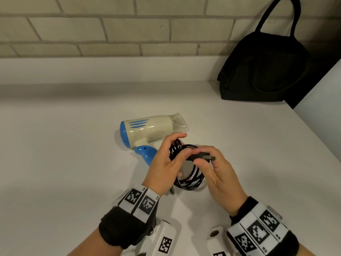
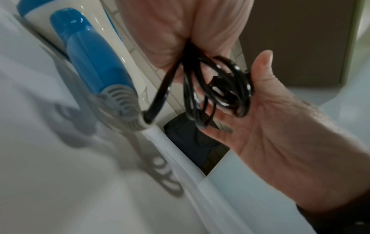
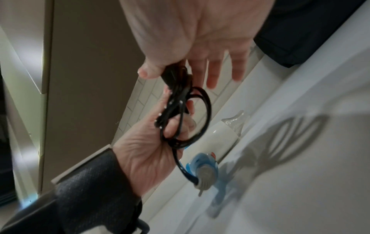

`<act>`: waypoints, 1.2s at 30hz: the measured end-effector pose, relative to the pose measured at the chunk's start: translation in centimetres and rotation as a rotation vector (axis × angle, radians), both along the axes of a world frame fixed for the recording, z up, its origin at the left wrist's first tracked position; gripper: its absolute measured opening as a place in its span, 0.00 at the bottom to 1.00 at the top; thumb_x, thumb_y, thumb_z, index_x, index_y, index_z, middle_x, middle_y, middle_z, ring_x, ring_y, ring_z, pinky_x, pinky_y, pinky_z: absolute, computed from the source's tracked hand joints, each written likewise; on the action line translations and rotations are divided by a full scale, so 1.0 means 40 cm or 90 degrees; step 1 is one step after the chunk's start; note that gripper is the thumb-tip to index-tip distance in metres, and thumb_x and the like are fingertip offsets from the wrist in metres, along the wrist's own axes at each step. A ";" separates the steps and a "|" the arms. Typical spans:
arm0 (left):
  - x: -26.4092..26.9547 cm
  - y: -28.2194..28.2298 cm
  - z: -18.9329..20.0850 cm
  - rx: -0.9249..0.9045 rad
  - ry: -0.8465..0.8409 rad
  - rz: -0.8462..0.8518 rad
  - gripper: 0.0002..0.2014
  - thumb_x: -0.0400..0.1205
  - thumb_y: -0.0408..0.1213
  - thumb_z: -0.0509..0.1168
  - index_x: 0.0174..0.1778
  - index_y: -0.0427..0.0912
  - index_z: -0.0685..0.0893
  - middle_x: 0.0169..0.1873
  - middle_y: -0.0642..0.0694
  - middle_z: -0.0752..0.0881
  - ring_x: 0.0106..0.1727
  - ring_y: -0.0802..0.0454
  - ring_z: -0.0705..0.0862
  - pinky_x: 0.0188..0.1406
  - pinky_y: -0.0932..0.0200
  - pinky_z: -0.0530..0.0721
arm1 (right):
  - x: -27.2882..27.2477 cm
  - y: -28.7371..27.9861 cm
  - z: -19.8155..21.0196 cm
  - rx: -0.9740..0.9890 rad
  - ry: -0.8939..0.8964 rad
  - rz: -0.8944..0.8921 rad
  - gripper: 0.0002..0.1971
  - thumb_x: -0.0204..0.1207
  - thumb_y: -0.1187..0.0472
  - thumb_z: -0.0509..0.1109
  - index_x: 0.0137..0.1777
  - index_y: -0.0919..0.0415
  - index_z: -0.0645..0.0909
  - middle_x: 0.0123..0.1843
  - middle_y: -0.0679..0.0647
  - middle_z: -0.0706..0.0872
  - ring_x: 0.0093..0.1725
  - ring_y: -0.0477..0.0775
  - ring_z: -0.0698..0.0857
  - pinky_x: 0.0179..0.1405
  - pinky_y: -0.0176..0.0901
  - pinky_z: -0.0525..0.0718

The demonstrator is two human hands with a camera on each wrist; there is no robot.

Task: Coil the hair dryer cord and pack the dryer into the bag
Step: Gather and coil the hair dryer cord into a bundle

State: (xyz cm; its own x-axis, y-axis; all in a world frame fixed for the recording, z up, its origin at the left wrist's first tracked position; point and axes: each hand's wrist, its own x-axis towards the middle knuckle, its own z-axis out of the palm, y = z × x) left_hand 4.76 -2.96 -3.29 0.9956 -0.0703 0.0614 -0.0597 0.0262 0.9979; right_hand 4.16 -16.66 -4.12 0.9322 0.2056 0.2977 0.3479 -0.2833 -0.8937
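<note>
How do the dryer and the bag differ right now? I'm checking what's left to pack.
The dryer is cream and blue hard plastic; the bag is black and soft. The dryer lies on its side mid-counter; the bag stands upright, leaning on the wall at the back right. The dryer's cord is held in both hands; the bag is untouched. Both rest on the white counter.

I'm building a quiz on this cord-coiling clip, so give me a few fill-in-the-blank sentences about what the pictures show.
1. The left hand grips the coiled ____ cord.
2. The right hand pinches the cord's ____.
3. The hair dryer has a ____ handle and lies on the counter.
4. The black bag leans against the ____.

Missing words: black; plug; blue; wall
</note>
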 end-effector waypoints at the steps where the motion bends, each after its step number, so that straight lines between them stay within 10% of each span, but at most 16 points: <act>1: 0.002 0.000 -0.005 0.019 -0.015 0.012 0.11 0.77 0.39 0.62 0.50 0.61 0.75 0.34 0.59 0.79 0.20 0.61 0.73 0.18 0.68 0.76 | 0.002 -0.004 0.002 -0.056 -0.059 -0.038 0.20 0.69 0.30 0.54 0.50 0.38 0.77 0.57 0.33 0.80 0.61 0.40 0.76 0.63 0.32 0.72; 8: 0.009 -0.006 -0.026 0.117 -0.088 0.059 0.03 0.75 0.47 0.63 0.38 0.62 0.77 0.36 0.59 0.81 0.41 0.64 0.79 0.46 0.69 0.77 | -0.028 0.004 0.070 -0.071 -0.173 -0.001 0.19 0.73 0.35 0.56 0.43 0.50 0.76 0.35 0.40 0.77 0.36 0.37 0.78 0.37 0.23 0.74; 17: -0.012 -0.009 -0.018 0.121 -0.055 0.004 0.07 0.79 0.32 0.60 0.50 0.41 0.71 0.32 0.44 0.75 0.33 0.51 0.74 0.36 0.57 0.77 | -0.071 0.037 0.091 -0.043 -0.088 0.190 0.18 0.72 0.38 0.59 0.42 0.52 0.77 0.38 0.47 0.80 0.36 0.37 0.78 0.37 0.28 0.76; 22: -0.010 -0.004 -0.033 0.267 -0.089 0.032 0.14 0.76 0.32 0.60 0.31 0.58 0.72 0.20 0.55 0.77 0.24 0.62 0.77 0.27 0.71 0.74 | -0.031 0.036 0.157 0.192 0.110 0.187 0.09 0.64 0.50 0.68 0.35 0.56 0.78 0.26 0.54 0.84 0.24 0.48 0.84 0.28 0.39 0.86; 27: -0.007 -0.009 -0.010 0.211 -0.120 0.070 0.14 0.82 0.41 0.53 0.33 0.47 0.78 0.21 0.52 0.78 0.29 0.58 0.79 0.34 0.76 0.75 | 0.075 -0.003 0.221 0.306 0.131 0.073 0.16 0.71 0.47 0.63 0.38 0.62 0.78 0.25 0.52 0.85 0.22 0.47 0.85 0.24 0.37 0.87; 36: -0.034 -0.012 -0.016 0.120 -0.122 -0.014 0.09 0.78 0.53 0.52 0.42 0.60 0.76 0.18 0.61 0.81 0.24 0.64 0.78 0.35 0.69 0.77 | 0.172 -0.022 0.130 0.432 0.372 -0.018 0.18 0.79 0.51 0.57 0.38 0.64 0.76 0.35 0.55 0.79 0.20 0.44 0.83 0.21 0.31 0.84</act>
